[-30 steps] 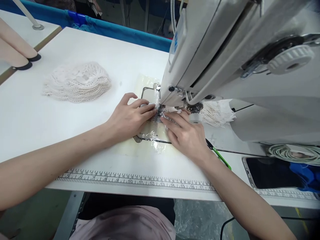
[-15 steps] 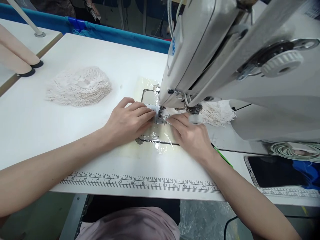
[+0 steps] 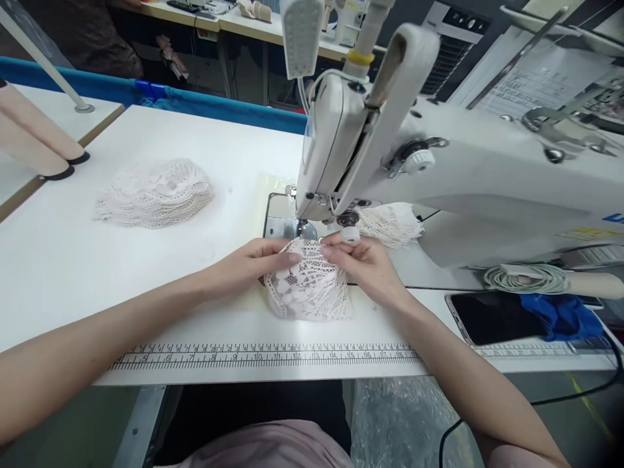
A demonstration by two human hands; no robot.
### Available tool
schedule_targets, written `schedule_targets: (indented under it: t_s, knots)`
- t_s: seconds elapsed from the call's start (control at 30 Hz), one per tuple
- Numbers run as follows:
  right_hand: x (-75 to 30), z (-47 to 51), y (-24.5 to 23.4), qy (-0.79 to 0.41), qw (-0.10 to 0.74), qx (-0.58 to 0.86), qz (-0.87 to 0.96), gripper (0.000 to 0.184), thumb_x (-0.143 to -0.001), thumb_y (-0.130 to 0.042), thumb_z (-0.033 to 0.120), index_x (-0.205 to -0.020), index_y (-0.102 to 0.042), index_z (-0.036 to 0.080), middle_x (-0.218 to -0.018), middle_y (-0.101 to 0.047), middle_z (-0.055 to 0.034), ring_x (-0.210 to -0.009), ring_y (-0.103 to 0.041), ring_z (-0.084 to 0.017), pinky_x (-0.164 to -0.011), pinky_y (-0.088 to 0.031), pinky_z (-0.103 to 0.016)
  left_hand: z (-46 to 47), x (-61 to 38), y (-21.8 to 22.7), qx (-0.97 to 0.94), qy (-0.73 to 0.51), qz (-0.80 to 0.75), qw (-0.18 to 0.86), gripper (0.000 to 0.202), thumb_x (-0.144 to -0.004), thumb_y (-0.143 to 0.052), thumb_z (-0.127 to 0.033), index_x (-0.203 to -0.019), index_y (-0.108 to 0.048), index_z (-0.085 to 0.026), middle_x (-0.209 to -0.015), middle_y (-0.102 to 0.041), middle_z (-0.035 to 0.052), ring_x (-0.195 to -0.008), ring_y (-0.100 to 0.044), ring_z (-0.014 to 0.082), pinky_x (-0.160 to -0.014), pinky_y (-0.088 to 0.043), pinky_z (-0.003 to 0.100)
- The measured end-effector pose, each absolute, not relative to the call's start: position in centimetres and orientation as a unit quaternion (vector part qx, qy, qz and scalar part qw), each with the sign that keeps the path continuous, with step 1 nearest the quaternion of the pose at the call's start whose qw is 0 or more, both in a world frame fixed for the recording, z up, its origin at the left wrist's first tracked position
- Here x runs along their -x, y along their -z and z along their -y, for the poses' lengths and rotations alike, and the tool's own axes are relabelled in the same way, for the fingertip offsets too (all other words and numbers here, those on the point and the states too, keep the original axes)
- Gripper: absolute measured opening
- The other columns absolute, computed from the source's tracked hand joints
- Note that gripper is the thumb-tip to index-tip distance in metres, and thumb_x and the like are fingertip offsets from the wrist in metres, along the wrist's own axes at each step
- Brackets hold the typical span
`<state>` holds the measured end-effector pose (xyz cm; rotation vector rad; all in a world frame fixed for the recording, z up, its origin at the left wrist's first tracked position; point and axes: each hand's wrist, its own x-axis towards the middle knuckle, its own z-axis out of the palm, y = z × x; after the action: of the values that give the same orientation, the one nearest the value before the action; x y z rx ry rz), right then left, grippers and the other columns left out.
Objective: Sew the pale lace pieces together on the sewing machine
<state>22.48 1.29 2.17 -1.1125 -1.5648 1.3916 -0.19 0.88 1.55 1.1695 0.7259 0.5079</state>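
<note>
A white lace piece (image 3: 309,289) hangs spread between my two hands, just in front of the sewing machine (image 3: 326,143). My left hand (image 3: 260,257) pinches its upper left edge between thumb and fingers. At the upper right edge, my right hand (image 3: 363,263) grips it the same way. The needle area (image 3: 301,227) is right behind the lace, over the metal plate (image 3: 279,227). More lace (image 3: 392,224) lies under the machine arm to the right, partly hidden by it. A stack of lace pieces (image 3: 156,194) rests on the table at left.
A printed ruler (image 3: 273,356) runs along the table's front edge. At right lie a phone (image 3: 492,317), a blue cloth (image 3: 560,315) and a coil of pale cord (image 3: 524,278). Two beige leg-shaped items with dark tips (image 3: 41,140) lie at far left. Blue fabric (image 3: 219,101) lines the back edge.
Both hands have drawn back from the needle area toward me, and the lace now shows spread between them. The view has tilted up, showing more of the machine.
</note>
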Motion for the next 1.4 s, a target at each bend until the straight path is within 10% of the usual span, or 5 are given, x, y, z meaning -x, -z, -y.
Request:
schedule_targets:
  t_s: [0.2, 0.63, 0.77, 1.0, 1.4]
  knots:
    - [-22.2, -1.1, -2.7, -0.475, 0.365, 0.463, 0.653, 0.036, -0.079, -0.072, 0.044, -0.057, -0.055, 0.021, -0.057, -0.049, 0.0038, -0.078, -0.061, -0.016, -0.070, -0.046, -0.028, -1.2, 0.7, -1.5, -0.530, -0.206, -0.329, 0.754, 0.034, -0.088, -0.065, -0.043, -0.116, -0.066, -0.023, -0.114, -0.070, 0.0059, -0.100, -0.068, 0.0190, -0.095, -0.053, 0.035]
    - [-22.1, 0.8, -3.3, -0.406, 0.419, 0.471, 0.661, 0.017, -0.083, -0.070, 0.036, -0.086, -0.072, 0.019, -0.071, -0.068, 0.0006, -0.061, -0.059, -0.011, -0.054, -0.047, -0.023, -1.0, 1.2, -1.7, -0.701, -0.132, -0.276, 0.644, 0.026, -0.074, -0.078, -0.028, -0.096, -0.068, -0.019, -0.096, -0.074, 0.0034, -0.083, -0.070, 0.0176, -0.069, -0.059, 0.030]
    - [-20.8, 4.3, -5.2, -0.256, 0.443, 0.378, 0.772, 0.009, -0.090, -0.062, 0.022, -0.090, -0.071, 0.021, -0.080, -0.073, 0.0005, -0.066, -0.063, -0.010, -0.055, -0.049, -0.023, -0.4, 0.8, -1.5, -0.738, -0.195, -0.291, 0.576, 0.011, -0.078, -0.074, -0.030, -0.083, -0.073, -0.019, -0.079, -0.072, 0.0023, -0.074, -0.066, 0.0157, -0.065, -0.055, 0.030]
    - [-17.1, 9.6, -2.7, 0.098, 0.232, 0.260, 0.932, 0.018, -0.090, -0.056, 0.007, -0.080, -0.066, 0.017, -0.063, -0.060, 0.0041, -0.058, -0.049, -0.010, -0.051, -0.031, -0.028, -0.1, 0.3, -1.1, -0.754, -0.395, -0.292, 0.436, 0.009, -0.080, -0.069, -0.023, -0.081, -0.078, -0.025, -0.087, -0.066, 0.0033, -0.075, -0.061, 0.0120, -0.068, -0.053, 0.026]
    - [-17.2, 9.3, -0.6, 0.043, 0.235, 0.299, 0.924, 0.015, -0.092, -0.054, 0.011, -0.089, -0.067, 0.018, -0.065, -0.062, 0.0040, -0.059, -0.052, -0.010, -0.052, -0.033, -0.028, -0.8, 0.9, -1.0, -0.620, -0.304, -0.290, 0.663, 0.026, -0.092, -0.049, -0.026, -0.099, -0.072, -0.019, -0.110, -0.073, 0.0082, -0.098, -0.070, 0.0212, -0.081, -0.058, 0.033]
